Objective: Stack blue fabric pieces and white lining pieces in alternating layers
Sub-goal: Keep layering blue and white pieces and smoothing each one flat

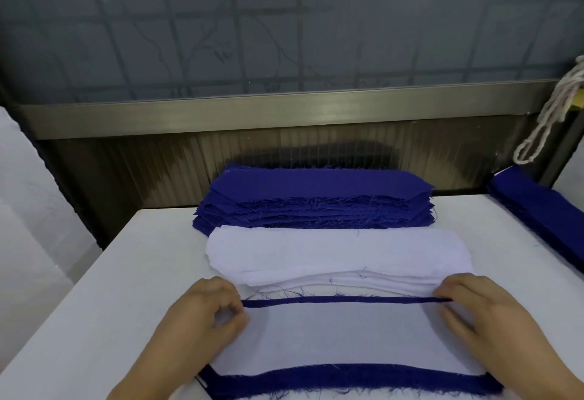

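Observation:
A stack of blue fabric pieces (319,200) sits at the far side of the white table. In front of it lies a pile of white lining pieces (338,254). Nearest me is the layered stack (347,380), blue edges showing along its front and back, with a white lining piece (344,333) on top. My left hand (202,311) pinches that piece's far-left corner. At its far-right corner my right hand (474,308) does the same.
The white table (126,273) ends at a drop on the left and far side. Another pile of blue pieces (543,210) lies along the right edge. A white cord (550,115) hangs at the upper right against a metal window ledge (284,112).

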Demonstrator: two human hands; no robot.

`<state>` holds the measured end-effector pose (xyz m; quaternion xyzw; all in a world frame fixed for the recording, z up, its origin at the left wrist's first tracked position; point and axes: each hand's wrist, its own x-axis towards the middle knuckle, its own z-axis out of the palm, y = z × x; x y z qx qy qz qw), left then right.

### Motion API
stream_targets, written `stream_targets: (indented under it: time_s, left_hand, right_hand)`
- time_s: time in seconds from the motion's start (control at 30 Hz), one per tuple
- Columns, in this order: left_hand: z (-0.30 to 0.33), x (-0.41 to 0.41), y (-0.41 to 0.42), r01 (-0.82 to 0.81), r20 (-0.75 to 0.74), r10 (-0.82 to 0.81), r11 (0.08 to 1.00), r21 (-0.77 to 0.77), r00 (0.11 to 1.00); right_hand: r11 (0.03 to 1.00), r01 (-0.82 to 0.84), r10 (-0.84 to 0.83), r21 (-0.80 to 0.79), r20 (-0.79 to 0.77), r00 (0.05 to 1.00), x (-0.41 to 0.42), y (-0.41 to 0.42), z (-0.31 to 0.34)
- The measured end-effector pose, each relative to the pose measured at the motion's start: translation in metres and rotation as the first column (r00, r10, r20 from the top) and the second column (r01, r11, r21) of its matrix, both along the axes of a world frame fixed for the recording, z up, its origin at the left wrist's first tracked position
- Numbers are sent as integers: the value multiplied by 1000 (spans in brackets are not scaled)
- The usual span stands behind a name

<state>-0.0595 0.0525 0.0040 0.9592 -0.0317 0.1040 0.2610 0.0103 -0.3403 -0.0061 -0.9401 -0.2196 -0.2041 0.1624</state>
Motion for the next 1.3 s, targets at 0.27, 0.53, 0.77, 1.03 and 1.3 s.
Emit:
stream_targets:
  time_s: [0.27,0.53,0.77,1.03,1.3]
  left_hand:
    - [2,48,-32,-8,61,-3,982,188,998]
    - [-24,56,-34,-14,118,-18,963,270,993]
    - [-11,52,-40,-72,265,4,966,248,964]
    - [-11,50,-40,-85,310,26,980,179,950]
    - [-12,45,-39,-74,309,35,990,116,950]
  right_hand:
    - [997,-49,59,55,-205,977,44,26,16]
    - [999,-43,46,17,-224,973,46,30,1]
    - [998,-38,42,46,-95,995,45,31,-1]
    - [994,-50,48,93,25,999,49,30,-4]
    - [977,-62,78,206,-71,994,41,30,2]
